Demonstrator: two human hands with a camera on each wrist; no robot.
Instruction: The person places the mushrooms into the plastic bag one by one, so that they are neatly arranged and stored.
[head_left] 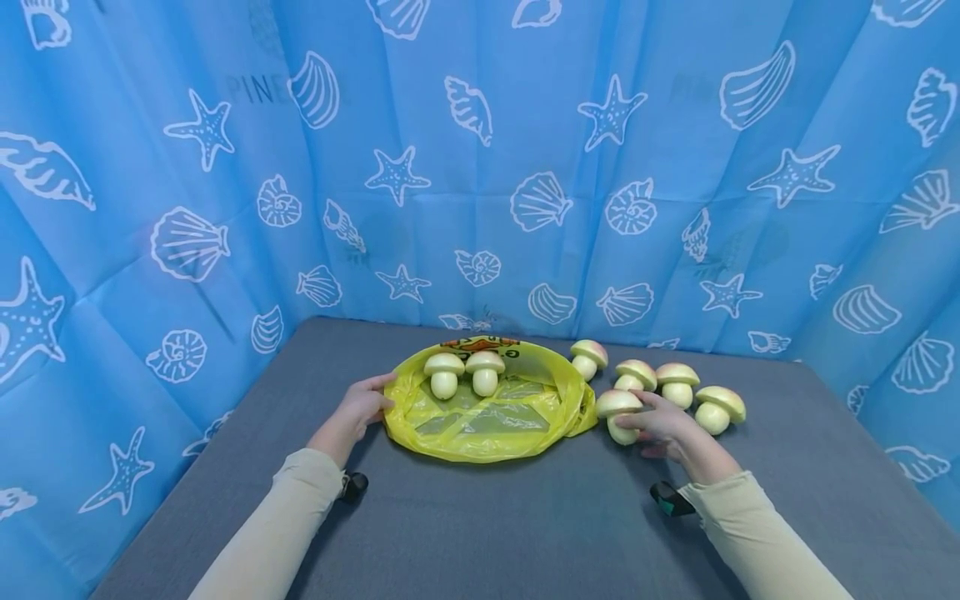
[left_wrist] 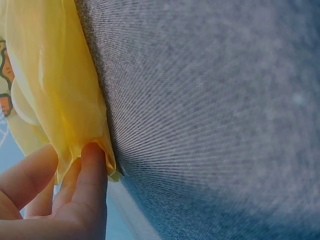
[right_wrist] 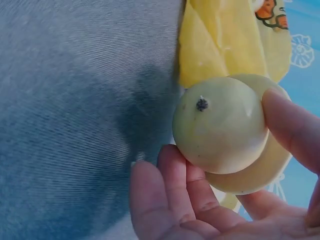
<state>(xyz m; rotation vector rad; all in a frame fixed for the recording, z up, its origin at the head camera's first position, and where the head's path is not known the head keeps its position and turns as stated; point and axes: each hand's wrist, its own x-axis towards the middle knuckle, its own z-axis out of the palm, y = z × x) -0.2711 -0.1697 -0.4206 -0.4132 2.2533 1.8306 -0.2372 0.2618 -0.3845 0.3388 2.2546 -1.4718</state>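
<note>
While the left hand (head_left: pixel 362 407) pinched the left edge of a round-mouthed, translucent yellow plastic bag (head_left: pixel 480 454) between thumb and fingers, the right hand (head_left: pixel 666 427) gripped a pale cream, mushroom-shaped object with a domed cap (head_left: pixel 617 403), its thumb and fingers curled round it and spread only to its width. The held mushroom was just beside the bag's right side, cap uppermost; a small dark speck marked the rounded end of its stem. Two similar cream mushrooms (head_left: pixel 444 375) stood side by side within the bag, toward its far wall, which bore orange and dark printing. Four loose mushrooms with pinkish-tinged caps (head_left: pixel 677 383) were noted beyond and to the right of the right hand, on a grey fabric-covered table (head_left: pixel 480 533). Behind hung a blue curtain (head_left: pixel 480 225) printed with white shells and starfish.
</note>
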